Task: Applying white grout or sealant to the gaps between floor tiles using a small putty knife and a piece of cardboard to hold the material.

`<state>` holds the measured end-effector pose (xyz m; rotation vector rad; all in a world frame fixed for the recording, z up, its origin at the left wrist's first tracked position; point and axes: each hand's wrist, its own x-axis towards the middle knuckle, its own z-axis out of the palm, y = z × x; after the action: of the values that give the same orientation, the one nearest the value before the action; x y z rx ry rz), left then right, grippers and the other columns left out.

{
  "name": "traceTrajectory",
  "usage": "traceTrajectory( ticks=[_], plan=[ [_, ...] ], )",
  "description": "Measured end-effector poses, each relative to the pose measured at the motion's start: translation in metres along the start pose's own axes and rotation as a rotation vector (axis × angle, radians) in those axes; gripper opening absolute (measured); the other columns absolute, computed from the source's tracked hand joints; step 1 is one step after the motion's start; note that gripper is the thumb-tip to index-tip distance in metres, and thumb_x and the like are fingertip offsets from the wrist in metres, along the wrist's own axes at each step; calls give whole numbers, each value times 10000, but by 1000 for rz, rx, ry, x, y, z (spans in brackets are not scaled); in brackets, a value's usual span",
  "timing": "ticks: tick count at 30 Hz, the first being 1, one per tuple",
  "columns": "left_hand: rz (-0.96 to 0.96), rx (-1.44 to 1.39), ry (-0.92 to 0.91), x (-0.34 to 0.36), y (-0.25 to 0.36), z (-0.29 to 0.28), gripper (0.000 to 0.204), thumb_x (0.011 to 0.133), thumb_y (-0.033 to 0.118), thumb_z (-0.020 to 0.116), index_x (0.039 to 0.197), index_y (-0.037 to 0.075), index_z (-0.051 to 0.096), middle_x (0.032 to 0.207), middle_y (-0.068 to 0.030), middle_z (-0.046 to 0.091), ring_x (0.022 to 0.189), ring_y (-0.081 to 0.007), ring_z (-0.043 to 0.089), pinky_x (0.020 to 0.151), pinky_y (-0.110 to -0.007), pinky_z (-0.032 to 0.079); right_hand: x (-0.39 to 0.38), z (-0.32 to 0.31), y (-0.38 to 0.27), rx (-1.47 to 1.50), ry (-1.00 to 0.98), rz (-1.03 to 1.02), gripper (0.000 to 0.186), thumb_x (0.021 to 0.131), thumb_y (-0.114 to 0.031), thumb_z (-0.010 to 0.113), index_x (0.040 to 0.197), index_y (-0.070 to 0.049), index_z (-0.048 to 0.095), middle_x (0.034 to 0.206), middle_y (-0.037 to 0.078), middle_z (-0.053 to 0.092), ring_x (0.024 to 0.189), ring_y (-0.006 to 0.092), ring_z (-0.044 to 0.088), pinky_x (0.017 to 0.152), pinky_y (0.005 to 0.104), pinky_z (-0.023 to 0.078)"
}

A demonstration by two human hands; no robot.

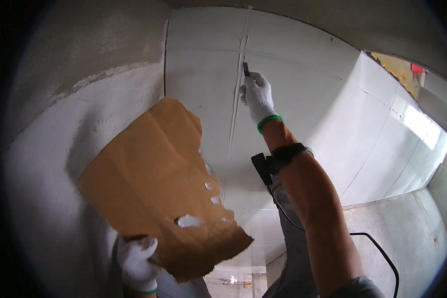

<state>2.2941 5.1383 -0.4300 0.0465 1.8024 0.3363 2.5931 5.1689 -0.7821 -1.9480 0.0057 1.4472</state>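
Observation:
My left hand [136,260], in a white glove, grips the lower edge of a torn sheet of brown cardboard [144,169], thumb on top. Blobs of white paste [188,221] sit on the sheet near its ragged right edge. My right hand [258,97], in a white glove with a green cuff, is stretched out ahead. Its fingers are closed around a small dark flat tool [246,69], whose full shape is partly hidden. The tool is at a long seam [237,94] smeared with white paste between pale wall panels [293,74].
A rough grey wall [49,149] stands close on the left, beside the cardboard. My right forearm carries a black strapped device [285,159] with a cable [382,253]. At the upper right is an opening [395,72] with a red thing in it.

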Motion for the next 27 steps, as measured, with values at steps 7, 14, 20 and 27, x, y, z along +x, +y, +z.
traceTrajectory(
  ticks=[7, 14, 20, 27],
  plan=[
    [192, 264, -113, -20, -23, -25, 671, 794, 218, 589, 1430, 16, 515, 1323, -174, 636, 1194, -335, 641, 1017, -477, 543, 3, 10, 14, 108, -1, 89, 179, 1033, -163, 559, 1137, -22, 594, 769, 79, 657, 567, 156, 591, 502, 307, 462],
    [471, 832, -29, -27, -32, -60, 717, 842, 582, 613, 1247, -6, 681, 1139, -148, 736, 1037, -311, 707, 922, -450, 568, 20, 23, 8, 75, 60, 45, 176, 1037, -168, 558, 1130, -24, 598, 771, 82, 658, 566, 161, 593, 509, 317, 473],
    [629, 1152, 31, -28, -39, -94, 866, 869, 790, 628, 1140, -19, 776, 1033, -134, 793, 946, -297, 744, 866, -434, 582, 20, 26, -1, 42, 91, 51, 172, 1038, -167, 555, 1122, -26, 607, 774, 77, 660, 572, 152, 593, 509, 315, 471],
    [693, 1159, 32, -26, -43, -104, 861, 865, 789, 633, 1122, -20, 776, 1022, -137, 791, 933, -297, 744, 858, -433, 583, 30, 29, -3, 71, 75, 39, 181, 1049, -184, 556, 1130, -32, 612, 765, 78, 663, 567, 151, 595, 506, 316, 464]
  ],
)
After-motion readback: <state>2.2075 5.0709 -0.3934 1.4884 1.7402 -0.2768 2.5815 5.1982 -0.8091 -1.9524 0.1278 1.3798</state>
